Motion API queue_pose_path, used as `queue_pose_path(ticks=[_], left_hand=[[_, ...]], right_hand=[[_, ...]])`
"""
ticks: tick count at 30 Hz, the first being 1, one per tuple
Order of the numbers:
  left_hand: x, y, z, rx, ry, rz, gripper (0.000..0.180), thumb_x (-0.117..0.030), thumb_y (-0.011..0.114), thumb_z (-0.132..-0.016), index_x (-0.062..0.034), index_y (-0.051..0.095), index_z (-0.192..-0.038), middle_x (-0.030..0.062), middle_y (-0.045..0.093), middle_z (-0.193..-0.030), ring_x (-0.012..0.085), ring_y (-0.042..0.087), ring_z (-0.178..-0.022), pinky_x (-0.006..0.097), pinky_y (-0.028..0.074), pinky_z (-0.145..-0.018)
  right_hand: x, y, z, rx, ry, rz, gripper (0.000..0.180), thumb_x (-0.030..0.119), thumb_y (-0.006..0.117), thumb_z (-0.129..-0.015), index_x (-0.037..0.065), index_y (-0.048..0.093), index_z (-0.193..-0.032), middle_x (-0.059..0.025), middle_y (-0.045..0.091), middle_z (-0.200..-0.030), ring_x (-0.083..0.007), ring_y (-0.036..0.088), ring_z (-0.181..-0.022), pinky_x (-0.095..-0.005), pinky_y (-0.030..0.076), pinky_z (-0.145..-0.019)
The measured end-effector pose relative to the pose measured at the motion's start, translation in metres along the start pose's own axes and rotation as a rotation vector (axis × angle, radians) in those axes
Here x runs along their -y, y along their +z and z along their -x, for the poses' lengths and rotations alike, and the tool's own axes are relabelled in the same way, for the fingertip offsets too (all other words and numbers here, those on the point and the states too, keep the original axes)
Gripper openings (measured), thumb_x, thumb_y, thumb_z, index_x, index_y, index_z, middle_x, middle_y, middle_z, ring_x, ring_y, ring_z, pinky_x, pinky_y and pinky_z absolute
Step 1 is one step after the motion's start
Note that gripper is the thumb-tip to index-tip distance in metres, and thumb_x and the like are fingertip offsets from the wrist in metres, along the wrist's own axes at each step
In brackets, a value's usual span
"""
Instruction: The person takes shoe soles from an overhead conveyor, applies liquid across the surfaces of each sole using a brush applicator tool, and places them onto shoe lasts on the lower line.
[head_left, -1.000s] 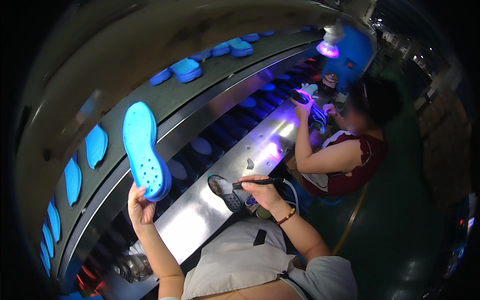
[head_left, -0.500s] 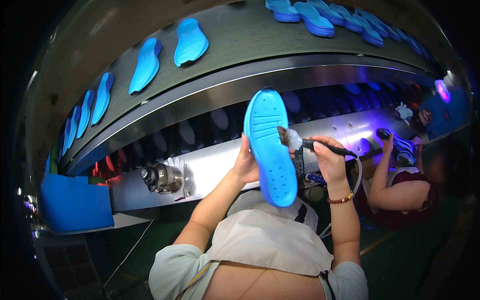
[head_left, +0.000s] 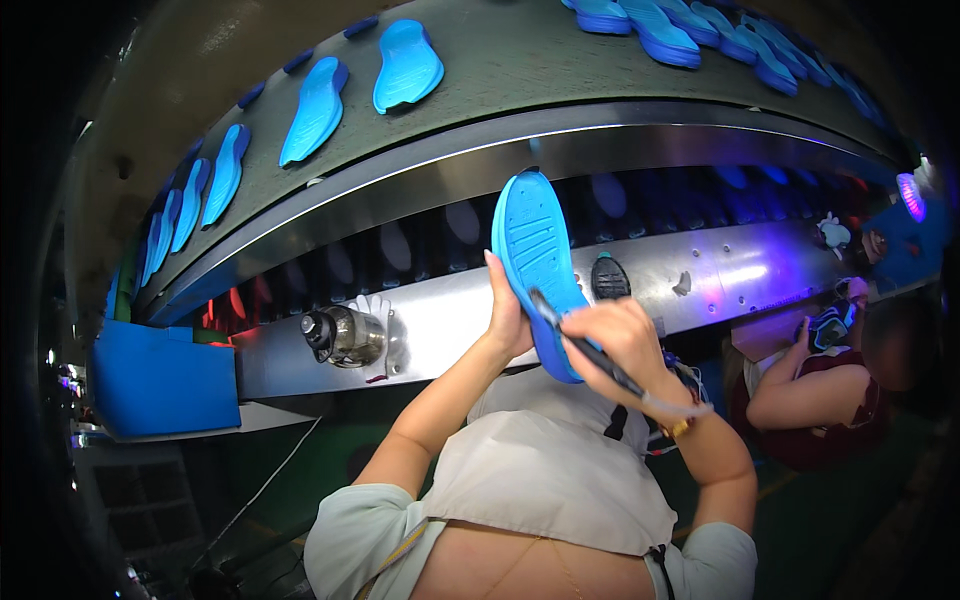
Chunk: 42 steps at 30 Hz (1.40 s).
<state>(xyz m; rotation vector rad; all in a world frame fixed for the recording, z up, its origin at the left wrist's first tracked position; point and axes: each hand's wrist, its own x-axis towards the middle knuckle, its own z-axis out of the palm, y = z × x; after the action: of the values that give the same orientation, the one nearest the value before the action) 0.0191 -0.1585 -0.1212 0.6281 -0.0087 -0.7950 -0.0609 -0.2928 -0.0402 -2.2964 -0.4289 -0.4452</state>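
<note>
A bright blue shoe sole is held up in front of me, long side upright, its grooved inner face showing. Along its left edge, the fingers of my left hand are closed on it. My right hand grips a brush with a black handle and a pale tube running from its rear end. The brush's tip is against the middle of the sole, near its left edge; my right hand covers part of the sole's lower end.
Beyond the metal ledge, a dark belt carries several blue soles. A black sole-shaped piece and a clear bottle with a black lid are on the ledge. At right sits another person near a purple lamp.
My right hand has moved left and down over the sole, bringing the brush tip from its right edge toward its left. The handle now slants down to the right. The whole view has shifted slightly.
</note>
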Motion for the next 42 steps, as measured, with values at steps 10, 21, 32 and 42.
queue_pose_path(ticks=[10, 21, 32, 42], left_hand=[[-0.001, 0.033, 0.017, 0.212, -0.263, 0.213, 0.105, -0.084, 0.011, -0.064, -0.0057, 0.033, -0.130, 0.0222, 0.049, -0.115, 0.0347, 0.051, -0.103, 0.048, 0.038, -0.091], [-0.007, 0.058, 0.008, -0.110, -0.046, 0.083, 0.095, -0.078, 0.011, -0.072, -0.0048, 0.039, -0.125, 0.0158, 0.051, -0.112, 0.0294, 0.054, -0.097, 0.043, 0.045, -0.084], [-0.021, 0.049, -0.003, 0.171, 0.273, 0.172, 0.108, -0.086, 0.005, -0.061, -0.0004, 0.043, -0.114, 0.0221, 0.056, -0.094, 0.0325, 0.058, -0.081, 0.043, 0.048, -0.072], [-0.042, 0.054, -0.008, 0.069, 0.332, 0.152, 0.108, -0.085, 0.005, -0.062, 0.0012, 0.042, -0.116, 0.0246, 0.056, -0.093, 0.0355, 0.058, -0.078, 0.046, 0.049, -0.071]], right_hand=[[-0.026, -0.043, -0.023, -0.113, 0.401, -0.635, 0.012, -0.002, 0.060, -0.076, -0.003, 0.063, -0.088, -0.0066, 0.063, -0.080, -0.0095, 0.059, -0.071, -0.0192, 0.047, -0.061], [-0.021, -0.052, -0.015, 0.073, 0.333, -0.713, 0.019, 0.001, 0.066, -0.067, -0.001, 0.065, -0.086, -0.0126, 0.065, -0.082, -0.0201, 0.061, -0.083, -0.0294, 0.046, -0.077], [-0.019, -0.061, -0.002, 0.335, -0.028, -0.576, 0.020, 0.001, 0.068, -0.065, 0.003, 0.065, -0.085, -0.0111, 0.064, -0.087, -0.0222, 0.060, -0.083, -0.0307, 0.046, -0.078], [-0.027, -0.063, 0.015, 0.281, 0.142, -0.808, 0.021, -0.003, 0.068, -0.064, -0.001, 0.065, -0.085, -0.0123, 0.064, -0.084, -0.0215, 0.060, -0.084, -0.0297, 0.047, -0.078]])
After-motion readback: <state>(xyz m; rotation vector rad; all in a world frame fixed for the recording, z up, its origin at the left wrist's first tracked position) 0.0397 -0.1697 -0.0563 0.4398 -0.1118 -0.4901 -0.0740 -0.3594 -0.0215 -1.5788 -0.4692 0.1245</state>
